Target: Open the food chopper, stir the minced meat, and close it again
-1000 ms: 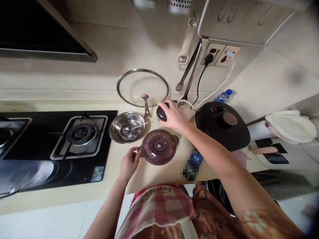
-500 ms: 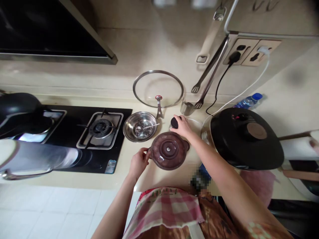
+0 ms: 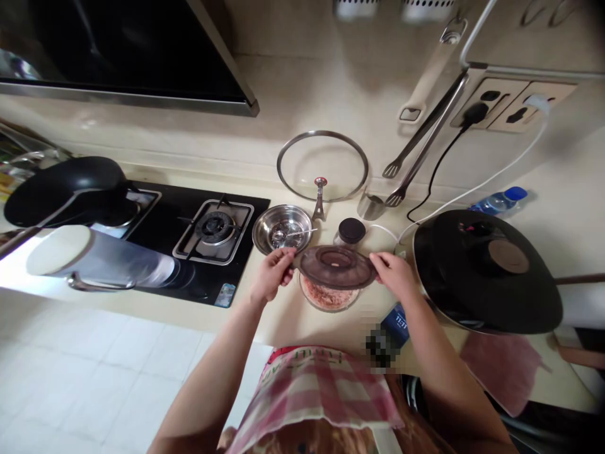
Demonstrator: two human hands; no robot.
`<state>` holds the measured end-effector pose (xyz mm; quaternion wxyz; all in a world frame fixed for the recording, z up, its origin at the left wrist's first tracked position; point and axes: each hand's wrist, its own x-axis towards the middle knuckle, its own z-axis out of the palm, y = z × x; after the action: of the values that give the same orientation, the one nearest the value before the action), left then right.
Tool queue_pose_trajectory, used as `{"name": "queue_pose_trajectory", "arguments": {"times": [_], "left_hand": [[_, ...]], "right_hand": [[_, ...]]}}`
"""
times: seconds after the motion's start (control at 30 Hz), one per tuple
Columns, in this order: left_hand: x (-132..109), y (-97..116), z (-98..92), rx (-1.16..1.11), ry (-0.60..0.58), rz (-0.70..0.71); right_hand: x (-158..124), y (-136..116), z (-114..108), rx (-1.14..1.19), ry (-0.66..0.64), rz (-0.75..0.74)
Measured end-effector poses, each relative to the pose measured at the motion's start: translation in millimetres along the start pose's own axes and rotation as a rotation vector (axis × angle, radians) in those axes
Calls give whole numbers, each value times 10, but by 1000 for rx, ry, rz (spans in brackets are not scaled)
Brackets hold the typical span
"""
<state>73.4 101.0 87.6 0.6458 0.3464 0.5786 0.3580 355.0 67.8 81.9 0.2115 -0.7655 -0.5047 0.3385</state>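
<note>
Between both hands is a dark, see-through lid [image 3: 314, 272], tilted up above a glass bowl [image 3: 329, 309]. My left hand [image 3: 275, 275] pinches the lid's left handle, and my right hand [image 3: 393, 275] grips its right handle. Reddish minced food [image 3: 326, 296] shows in the bowl below the lid's near edge; the far part of the bowl is hidden. Just behind the lid stands a jar with a black cap [image 3: 351, 231]. To the left rests a steel bowl [image 3: 261, 234] with a spoon in it.
A glass pan lid [image 3: 321, 132] leans on the back wall by a metal cup [image 3: 371, 206]. The gas stove [image 3: 215, 227] lies left, with a black wok [image 3: 70, 189]. At right stands a big black cooker [image 3: 486, 284]; a phone [image 3: 397, 321] lies near the front edge.
My right hand has let go of the black-capped jar and taken the lid's right handle. The lid has come up off the bowl, uncovering the food. The view has shifted left.
</note>
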Motion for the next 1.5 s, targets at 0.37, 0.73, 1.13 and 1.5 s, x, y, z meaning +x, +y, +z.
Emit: {"name": "queue_pose_trajectory", "arguments": {"times": [0.37,0.73,1.13,1.5], "left_hand": [[-99,-4,-289,-303,-116,-113],[-26,-269,-227,185,-81,244],[-10,-366,-127,151,54,252],[-9,-505,-253,-36,234,306]], "right_hand": [[-92,-213,-37,491,-111,-168],[-28,-98,214,541,3,-73],[15,-171,248,547,39,-73],[9,70,319,436,49,-203]]}}
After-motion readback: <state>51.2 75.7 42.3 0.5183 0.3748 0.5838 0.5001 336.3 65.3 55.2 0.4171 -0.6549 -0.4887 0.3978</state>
